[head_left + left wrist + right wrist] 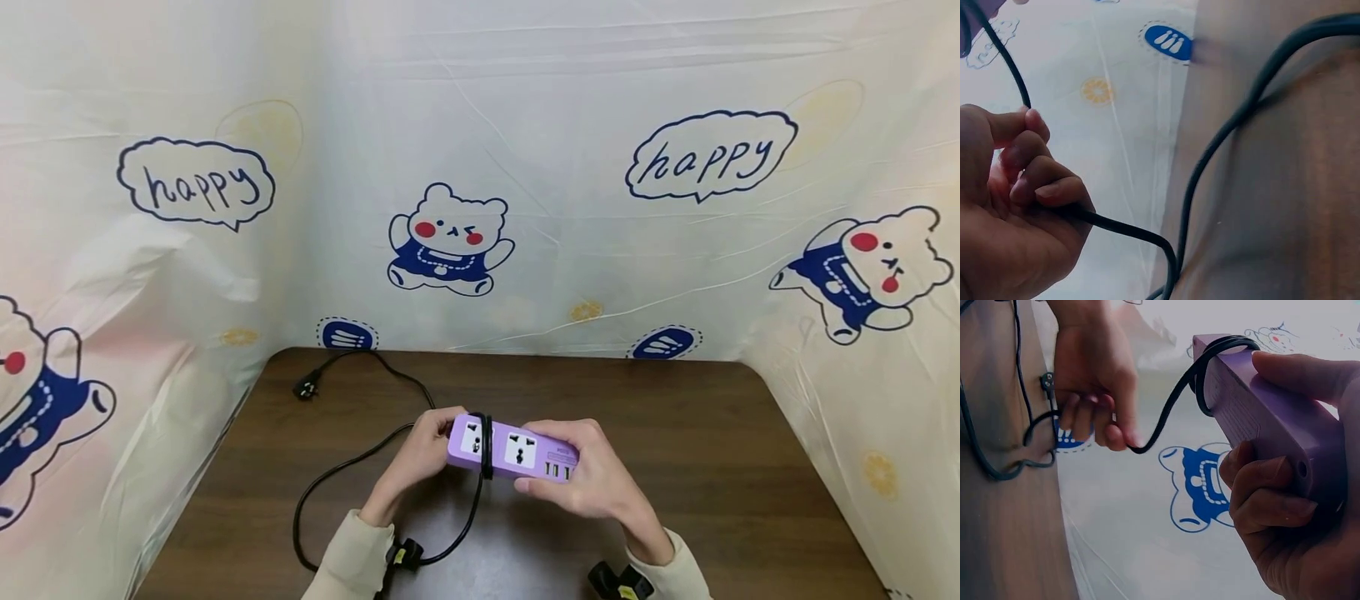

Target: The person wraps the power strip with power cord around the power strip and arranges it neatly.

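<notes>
A purple power strip (520,450) is held up over the table, its sockets and USB ports showing in the head view. My right hand (592,479) grips its right end, thumb on one long side and fingers on the other. Black cord (1129,230) wraps around the strip near its left end. My left hand (422,446) is beside that end; the left wrist view shows its curled fingers and thumb pinching the cord. From that hand the cord runs down in a loose loop on the table, ending at a black plug (306,388).
The brown wooden table (742,467) lies beneath both hands. A pale printed curtain (555,275) with cartoon bears hangs behind it and along both sides. Black wrist devices (622,583) sit at the light sleeves. Slack cord lies across the table's left part.
</notes>
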Motion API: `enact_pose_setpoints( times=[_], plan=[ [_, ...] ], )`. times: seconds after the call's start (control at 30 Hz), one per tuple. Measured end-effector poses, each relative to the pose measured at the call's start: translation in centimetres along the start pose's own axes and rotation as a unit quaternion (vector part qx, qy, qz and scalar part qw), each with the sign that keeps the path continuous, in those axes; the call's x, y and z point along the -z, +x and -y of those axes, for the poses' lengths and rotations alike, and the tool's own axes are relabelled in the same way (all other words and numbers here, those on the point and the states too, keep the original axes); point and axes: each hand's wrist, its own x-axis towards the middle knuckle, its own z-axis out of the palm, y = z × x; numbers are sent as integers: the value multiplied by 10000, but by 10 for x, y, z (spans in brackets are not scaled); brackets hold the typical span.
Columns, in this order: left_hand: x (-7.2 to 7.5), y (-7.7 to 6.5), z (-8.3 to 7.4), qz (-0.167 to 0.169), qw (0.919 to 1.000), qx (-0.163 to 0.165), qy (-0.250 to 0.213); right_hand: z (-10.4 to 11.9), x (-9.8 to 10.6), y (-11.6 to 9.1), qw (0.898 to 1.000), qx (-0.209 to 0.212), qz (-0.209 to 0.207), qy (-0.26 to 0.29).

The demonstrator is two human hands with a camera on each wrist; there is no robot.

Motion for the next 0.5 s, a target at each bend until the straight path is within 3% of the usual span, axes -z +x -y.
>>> enact_pose_setpoints(
  times=[0.27, 0.4, 0.5],
  plan=[
    [11, 7, -5, 1, 9995, 254, -210, -1, -12, 3, 9996, 13, 195, -189],
    [14, 8, -4, -36, 9997, 173, -160, -1, -15, 2, 9993, 21, 308, -205],
    [17, 10, 9, -2, 10000, 38, 70, 0, -17, 1, 9991, -48, 355, -239]
  ],
)
